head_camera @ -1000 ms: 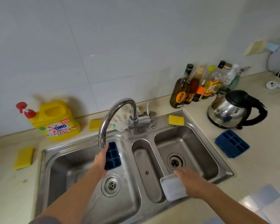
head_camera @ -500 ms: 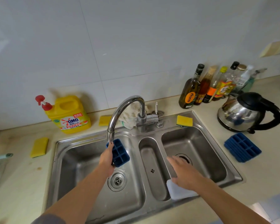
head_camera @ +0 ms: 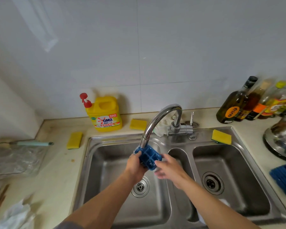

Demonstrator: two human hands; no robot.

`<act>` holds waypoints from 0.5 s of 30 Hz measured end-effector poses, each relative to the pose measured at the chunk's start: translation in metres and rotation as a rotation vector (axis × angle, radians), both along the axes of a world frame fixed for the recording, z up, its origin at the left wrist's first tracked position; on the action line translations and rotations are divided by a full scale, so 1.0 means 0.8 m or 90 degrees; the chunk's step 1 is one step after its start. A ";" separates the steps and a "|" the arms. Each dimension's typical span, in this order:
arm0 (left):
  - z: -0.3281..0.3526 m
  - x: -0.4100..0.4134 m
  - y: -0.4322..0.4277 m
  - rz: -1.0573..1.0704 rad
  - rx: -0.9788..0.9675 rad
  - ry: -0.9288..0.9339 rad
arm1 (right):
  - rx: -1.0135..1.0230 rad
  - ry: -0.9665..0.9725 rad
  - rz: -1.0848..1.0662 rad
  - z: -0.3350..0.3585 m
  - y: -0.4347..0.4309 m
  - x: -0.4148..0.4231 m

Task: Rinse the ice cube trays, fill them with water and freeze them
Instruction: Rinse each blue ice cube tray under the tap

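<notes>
Blue ice cube tray [head_camera: 148, 158] sits just under the faucet spout [head_camera: 155, 123], over the left sink basin [head_camera: 106, 171], so water can flush it. My left hand [head_camera: 136, 164] grips its left end; my right hand [head_camera: 168, 169] touches the other, and whether it pinches I cannot tell.

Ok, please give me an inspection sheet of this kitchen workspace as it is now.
Surface: beige countertop with steel double sink.
Job's things: blue ice cube tray under the faucet spout, over the left basin; second blue tray on the counter, right edge.
Clutter: OMO detergent jug, three yellow sponges, bottles, kettle.
Hands: left hand grips the tray; right hand at its other end, blurred.
Cables: nothing seen.
Surroundings: white tiled wall.
</notes>
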State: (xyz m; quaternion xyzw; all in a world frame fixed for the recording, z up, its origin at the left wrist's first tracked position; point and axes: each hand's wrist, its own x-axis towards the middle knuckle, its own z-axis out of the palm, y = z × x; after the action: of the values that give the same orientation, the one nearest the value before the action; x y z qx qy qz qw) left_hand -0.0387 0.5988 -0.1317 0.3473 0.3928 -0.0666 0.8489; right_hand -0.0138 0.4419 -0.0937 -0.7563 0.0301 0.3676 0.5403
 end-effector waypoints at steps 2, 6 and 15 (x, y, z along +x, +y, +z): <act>-0.004 -0.001 0.008 -0.051 0.022 0.009 | -0.015 -0.031 -0.032 0.000 0.011 0.007; -0.006 -0.001 0.036 -0.218 0.117 0.066 | -0.062 -0.112 -0.036 0.010 0.022 0.023; 0.000 0.024 0.071 -0.254 0.198 0.008 | -0.021 -0.060 0.000 0.001 0.048 0.047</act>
State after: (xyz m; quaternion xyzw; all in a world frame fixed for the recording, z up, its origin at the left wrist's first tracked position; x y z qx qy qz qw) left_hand -0.0196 0.6557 -0.1320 0.5441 0.3270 -0.1737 0.7529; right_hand 0.0234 0.4801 -0.0930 -0.7817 0.0110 0.3309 0.5286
